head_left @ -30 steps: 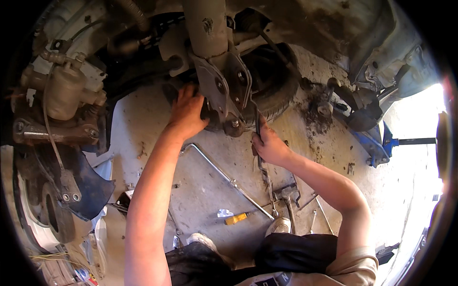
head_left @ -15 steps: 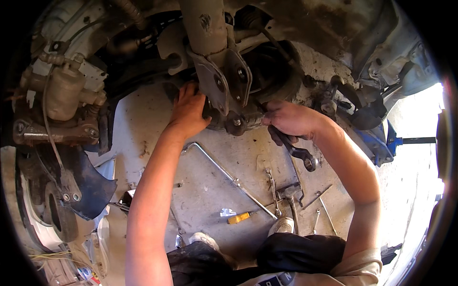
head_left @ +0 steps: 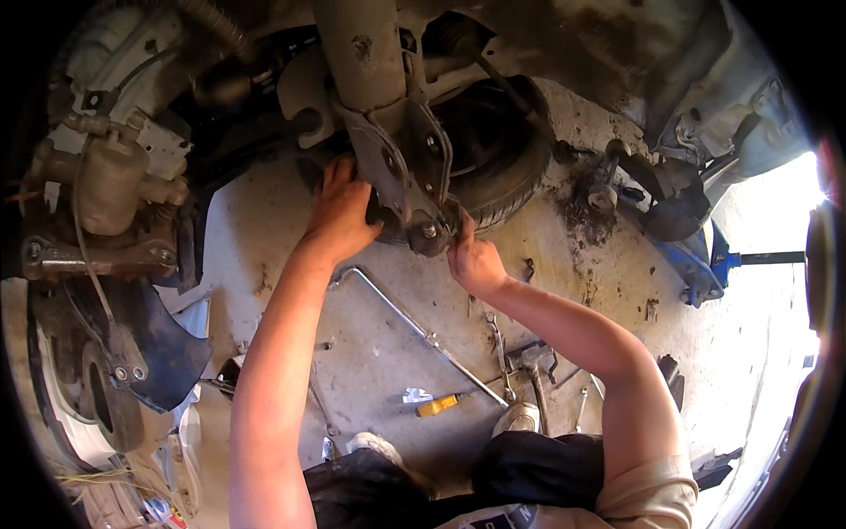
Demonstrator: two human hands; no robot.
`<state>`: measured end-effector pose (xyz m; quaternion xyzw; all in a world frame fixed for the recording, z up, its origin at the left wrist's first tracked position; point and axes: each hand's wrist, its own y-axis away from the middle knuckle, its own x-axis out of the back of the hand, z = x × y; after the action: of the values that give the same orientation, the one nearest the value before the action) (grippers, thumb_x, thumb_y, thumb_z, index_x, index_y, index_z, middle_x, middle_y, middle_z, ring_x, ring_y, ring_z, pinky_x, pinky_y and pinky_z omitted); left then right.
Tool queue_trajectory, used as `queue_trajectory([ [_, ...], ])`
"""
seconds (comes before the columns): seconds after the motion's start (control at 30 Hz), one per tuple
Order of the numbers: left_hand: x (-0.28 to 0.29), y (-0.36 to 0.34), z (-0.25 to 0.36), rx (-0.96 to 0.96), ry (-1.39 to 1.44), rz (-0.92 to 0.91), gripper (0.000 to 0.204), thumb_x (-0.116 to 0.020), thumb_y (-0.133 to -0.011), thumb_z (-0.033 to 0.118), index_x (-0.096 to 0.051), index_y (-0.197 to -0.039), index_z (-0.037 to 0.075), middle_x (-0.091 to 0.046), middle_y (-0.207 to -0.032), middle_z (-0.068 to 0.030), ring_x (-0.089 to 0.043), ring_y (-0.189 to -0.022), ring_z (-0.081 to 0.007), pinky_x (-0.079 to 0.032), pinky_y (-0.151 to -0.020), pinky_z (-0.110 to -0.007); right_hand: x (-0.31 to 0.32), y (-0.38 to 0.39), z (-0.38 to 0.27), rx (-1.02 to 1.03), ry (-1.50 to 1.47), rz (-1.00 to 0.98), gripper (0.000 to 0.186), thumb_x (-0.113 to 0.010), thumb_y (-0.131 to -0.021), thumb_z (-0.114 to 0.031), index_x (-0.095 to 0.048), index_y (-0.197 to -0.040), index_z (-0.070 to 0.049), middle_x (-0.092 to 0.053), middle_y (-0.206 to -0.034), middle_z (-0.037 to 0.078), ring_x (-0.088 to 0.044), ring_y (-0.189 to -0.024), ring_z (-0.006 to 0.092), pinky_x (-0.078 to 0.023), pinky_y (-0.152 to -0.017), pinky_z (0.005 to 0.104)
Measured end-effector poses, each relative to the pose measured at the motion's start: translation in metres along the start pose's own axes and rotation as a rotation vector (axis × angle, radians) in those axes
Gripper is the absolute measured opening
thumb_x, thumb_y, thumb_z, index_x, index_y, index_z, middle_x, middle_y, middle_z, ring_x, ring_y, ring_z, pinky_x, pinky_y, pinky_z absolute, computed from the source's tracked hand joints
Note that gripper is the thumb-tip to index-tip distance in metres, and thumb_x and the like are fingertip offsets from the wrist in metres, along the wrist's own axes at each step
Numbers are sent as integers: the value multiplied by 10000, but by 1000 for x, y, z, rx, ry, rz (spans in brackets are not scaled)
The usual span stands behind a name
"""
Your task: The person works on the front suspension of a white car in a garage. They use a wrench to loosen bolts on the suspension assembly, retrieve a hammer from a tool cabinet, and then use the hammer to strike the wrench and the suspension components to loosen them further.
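My left hand point(head_left: 342, 210) reaches beside the suspension strut bracket point(head_left: 395, 157), fingers extended and slightly apart, their tips near the dark tyre behind it. My right hand point(head_left: 474, 261) is closed just below and right of the bracket's bolted lower end point(head_left: 429, 231), index finger raised along its edge; what it grips is mostly hidden and too dark to name. The tyre point(head_left: 504, 198) lies on the concrete floor behind the strut point(head_left: 357, 48).
A brake caliper point(head_left: 119, 176) and dust shield point(head_left: 172, 353) are at left, a blue jack point(head_left: 705, 264) at right. On the floor lie a long chrome bar point(head_left: 397, 313), yellow-handled screwdriver point(head_left: 436, 407), hammer point(head_left: 530, 357) and several wrenches point(head_left: 495, 339).
My right hand has swung left from where it held a large dark wrench, now under the bracket; that wrench no longer shows clearly. My left hand has barely moved.
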<state>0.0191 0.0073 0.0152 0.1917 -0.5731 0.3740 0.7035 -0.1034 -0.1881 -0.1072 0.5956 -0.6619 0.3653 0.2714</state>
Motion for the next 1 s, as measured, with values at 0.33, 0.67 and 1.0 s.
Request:
queue_trajectory([
  [0.33,-5,5,-8,24,-78,-28,626,-792,-631,138,-537,-1192,32,-344,-1384,-167,-272,-1334,-349,-326,-1066,-456,33,22,2,-302,-178,-20,675,-463,-876,-91,-89,-1391,133,-596,-779,251,-610,-750,382,-487,-657,434],
  [0.67,1,8,-5,47,-19,-18,679,-785,-640,127,-490,-1248,56,-328,-1396,-169,-267,-1338,-346,-317,-1075,-453,132,-17,-76,-538,-509,-547,266,-487,-948,-155,-475,-1126,43,-566,-702,81,-527,-552,146,-426,-477,317],
  [1.0,-5,5,-9,18,-19,-23,568,-782,-637,125,-553,-1148,32,-343,-1374,-182,-269,-1330,-356,-310,-1071,-478,172,-56,-79,-495,-552,-605,237,-497,-904,-215,-570,-862,7,-556,-611,69,-477,-423,170,-352,-394,305],
])
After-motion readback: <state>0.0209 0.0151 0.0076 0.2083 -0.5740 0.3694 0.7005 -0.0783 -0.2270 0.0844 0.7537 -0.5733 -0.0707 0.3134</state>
